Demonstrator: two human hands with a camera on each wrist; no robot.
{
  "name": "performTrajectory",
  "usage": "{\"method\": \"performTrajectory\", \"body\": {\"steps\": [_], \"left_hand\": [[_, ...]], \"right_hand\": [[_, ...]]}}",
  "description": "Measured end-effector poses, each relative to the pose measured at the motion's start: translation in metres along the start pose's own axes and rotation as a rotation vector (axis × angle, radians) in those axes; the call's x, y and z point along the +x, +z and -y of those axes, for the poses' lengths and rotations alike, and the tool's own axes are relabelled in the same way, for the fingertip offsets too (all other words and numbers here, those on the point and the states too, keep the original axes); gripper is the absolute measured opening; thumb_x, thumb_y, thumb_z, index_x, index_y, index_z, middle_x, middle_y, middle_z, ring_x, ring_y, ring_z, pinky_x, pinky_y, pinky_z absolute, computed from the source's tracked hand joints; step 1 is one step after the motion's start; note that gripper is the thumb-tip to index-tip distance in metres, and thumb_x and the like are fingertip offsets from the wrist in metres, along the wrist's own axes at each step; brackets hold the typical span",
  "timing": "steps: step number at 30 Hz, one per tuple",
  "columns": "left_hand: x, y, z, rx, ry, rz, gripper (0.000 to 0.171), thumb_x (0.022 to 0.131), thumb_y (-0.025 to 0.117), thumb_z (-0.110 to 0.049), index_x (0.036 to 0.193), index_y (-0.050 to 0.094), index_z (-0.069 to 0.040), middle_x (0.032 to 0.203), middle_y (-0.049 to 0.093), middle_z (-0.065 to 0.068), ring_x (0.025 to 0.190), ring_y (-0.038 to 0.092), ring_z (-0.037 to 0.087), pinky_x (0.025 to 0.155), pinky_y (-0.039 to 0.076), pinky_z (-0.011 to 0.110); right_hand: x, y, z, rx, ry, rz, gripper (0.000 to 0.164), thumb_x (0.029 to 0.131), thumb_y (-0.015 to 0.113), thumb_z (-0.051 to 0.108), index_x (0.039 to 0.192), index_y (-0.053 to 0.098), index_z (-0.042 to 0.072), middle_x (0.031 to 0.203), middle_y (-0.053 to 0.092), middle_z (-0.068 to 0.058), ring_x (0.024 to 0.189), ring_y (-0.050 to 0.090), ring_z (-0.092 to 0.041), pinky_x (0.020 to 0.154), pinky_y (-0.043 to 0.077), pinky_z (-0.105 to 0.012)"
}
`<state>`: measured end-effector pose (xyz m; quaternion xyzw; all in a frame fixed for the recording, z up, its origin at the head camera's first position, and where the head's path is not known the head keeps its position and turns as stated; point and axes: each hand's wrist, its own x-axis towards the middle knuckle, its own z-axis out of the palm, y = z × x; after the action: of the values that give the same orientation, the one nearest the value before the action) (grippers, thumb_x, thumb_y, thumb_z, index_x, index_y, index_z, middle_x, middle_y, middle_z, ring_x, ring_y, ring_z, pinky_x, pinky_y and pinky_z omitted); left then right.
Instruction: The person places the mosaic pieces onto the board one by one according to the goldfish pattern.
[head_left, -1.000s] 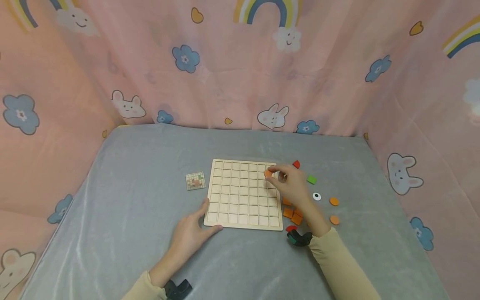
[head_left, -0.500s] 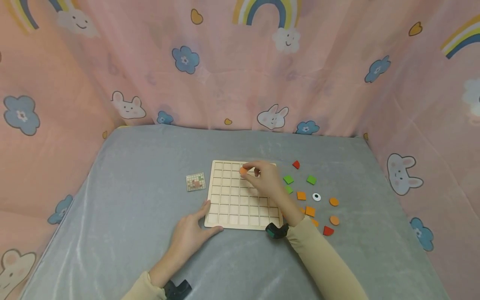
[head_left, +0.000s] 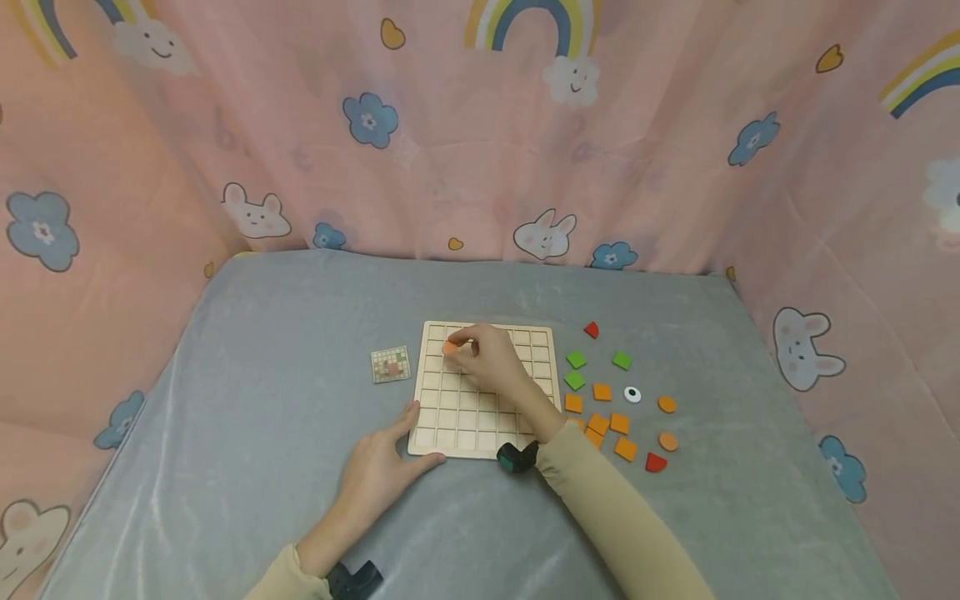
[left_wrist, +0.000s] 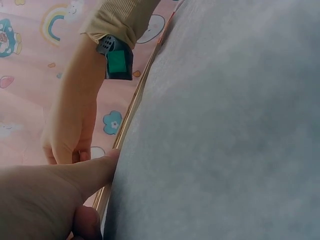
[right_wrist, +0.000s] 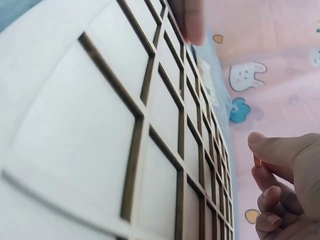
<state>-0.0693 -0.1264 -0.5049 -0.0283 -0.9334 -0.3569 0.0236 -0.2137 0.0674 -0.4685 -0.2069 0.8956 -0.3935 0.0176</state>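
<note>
Examining the right hand (head_left: 491, 358), we find its thumb and forefinger pinching an orange disc (head_left: 449, 347) by the edge. We locate this disc over the far left part of a gridded wooden board (head_left: 467, 437); in the right wrist view we see a gap between the two. We record the left hand (head_left: 378, 467) as spread, its thumb and forefinger well apart at the board's near left corner: the thumb lies at the near edge, the forefinger at the left edge. In the left wrist view we see a digit touching the board's side.

We note a small printed card (head_left: 391, 365) near the board's left edge, showing a grid with coloured cells. Right of the board we list two further orange discs (head_left: 667, 404), a group of orange square tiles (head_left: 619, 423), some touching one another, three green tiles (head_left: 622, 360), two red pieces (head_left: 592, 330) lying well apart, and a white round piece (head_left: 632, 394) with a black centre. We find these resting on a grey cloth (head_left: 300, 350). We observe beige sleeves (head_left: 615, 508) on both arms and a black device (head_left: 517, 457) at each wrist. Behind, we see a pink curtain (head_left: 450, 167) printed with rainbows, clouds and blue flowers.
</note>
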Motion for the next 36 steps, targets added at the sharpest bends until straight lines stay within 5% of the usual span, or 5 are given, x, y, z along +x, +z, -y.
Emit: {"method": "performTrajectory", "body": {"steps": [4, 16, 22, 29, 36], "left_hand": [[0.001, 0.0, 0.001, -0.009, -0.006, 0.012, 0.089, 0.078, 0.093, -0.047, 0.151, 0.06, -0.01, 0.149, 0.062, 0.01, 0.052, 0.041, 0.011, 0.051, 0.044, 0.032], [0.0, -0.001, 0.001, 0.013, 0.018, -0.01, 0.087, 0.077, 0.094, -0.048, 0.149, 0.062, -0.01, 0.146, 0.065, 0.009, 0.063, 0.056, 0.013, 0.059, 0.053, 0.036], [0.0, -0.001, 0.0, 0.0, 0.0, 0.002, 0.088, 0.077, 0.093, -0.048, 0.15, 0.061, -0.011, 0.147, 0.064, 0.008, 0.058, 0.052, 0.013, 0.054, 0.048, 0.032], [0.0, -0.001, 0.001, 0.006, -0.003, -0.003, 0.088, 0.077, 0.093, -0.049, 0.15, 0.061, -0.012, 0.148, 0.064, 0.007, 0.073, 0.068, 0.021, 0.058, 0.052, 0.035], [0.0, -0.002, 0.001, 0.009, -0.01, 0.005, 0.089, 0.077, 0.093, -0.049, 0.151, 0.061, -0.012, 0.148, 0.063, 0.008, 0.073, 0.068, 0.021, 0.057, 0.051, 0.034]], "right_hand": [[0.004, 0.009, 0.004, 0.017, 0.021, 0.024, 0.025, 0.097, 0.08, 0.018, 0.119, 0.08, 0.005, 0.12, 0.075, -0.013, 0.08, 0.061, -0.016, 0.069, 0.049, -0.027], [0.011, 0.026, 0.008, -0.026, 0.004, 0.07, 0.024, 0.099, 0.077, 0.016, 0.119, 0.079, 0.003, 0.115, 0.076, -0.012, 0.097, 0.071, -0.023, 0.083, 0.059, -0.036], [0.012, 0.026, 0.012, -0.053, 0.008, 0.09, 0.024, 0.099, 0.076, 0.015, 0.119, 0.079, 0.003, 0.116, 0.076, -0.012, 0.103, 0.072, -0.025, 0.089, 0.06, -0.039], [0.013, 0.024, 0.014, -0.07, 0.037, 0.122, 0.025, 0.099, 0.077, 0.016, 0.121, 0.079, 0.004, 0.118, 0.077, -0.011, 0.107, 0.072, -0.026, 0.092, 0.06, -0.038], [0.014, 0.023, 0.016, -0.07, 0.052, 0.145, 0.027, 0.099, 0.078, 0.015, 0.123, 0.078, 0.002, 0.118, 0.077, -0.013, 0.109, 0.072, -0.027, 0.094, 0.06, -0.038]]}}
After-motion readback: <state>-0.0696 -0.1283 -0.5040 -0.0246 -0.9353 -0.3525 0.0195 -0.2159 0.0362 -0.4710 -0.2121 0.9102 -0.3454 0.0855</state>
